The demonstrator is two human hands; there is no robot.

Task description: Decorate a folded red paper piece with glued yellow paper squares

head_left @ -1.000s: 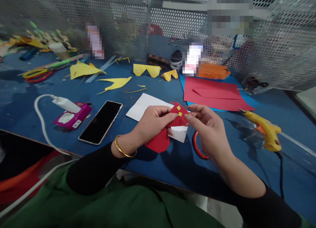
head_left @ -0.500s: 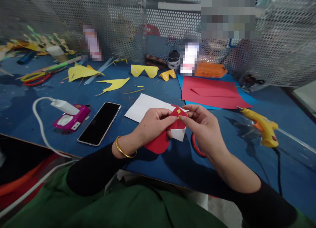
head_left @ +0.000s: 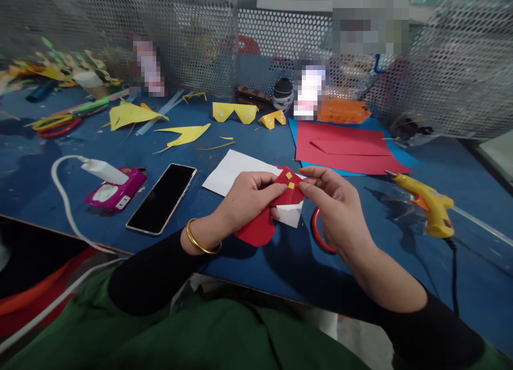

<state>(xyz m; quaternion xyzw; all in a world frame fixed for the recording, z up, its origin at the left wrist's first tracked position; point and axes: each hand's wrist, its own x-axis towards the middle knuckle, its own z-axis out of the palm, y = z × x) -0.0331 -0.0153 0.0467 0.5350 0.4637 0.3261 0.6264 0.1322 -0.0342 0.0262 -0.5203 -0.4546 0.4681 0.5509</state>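
Note:
A folded red paper cutout [head_left: 256, 229] with two small yellow squares [head_left: 291, 185] on its upper part is held over the table. My left hand [head_left: 249, 199] is closed on it, thumb on top beside the squares and fingers underneath. With thumb and forefinger my right hand [head_left: 332, 204] pinches the cutout's right edge. Beneath them lies a white paper sheet [head_left: 226, 172], partly covered by the hands. A red scissor-like handle loop [head_left: 319, 233] shows beside my right hand; the rest of it is hidden.
A black phone [head_left: 162, 199] and purple power adapter [head_left: 116, 191] lie left. On the right rests a yellow glue gun [head_left: 428, 204] with a cord. Red paper sheets [head_left: 344, 145], yellow paper glasses shapes [head_left: 235, 113] and scissors [head_left: 60, 125] lie further back, before a perforated metal screen [head_left: 192, 38].
My right thumb has slid right, off the lower yellow square to the cutout's edge, so both squares now show. My left hand keeps its hold.

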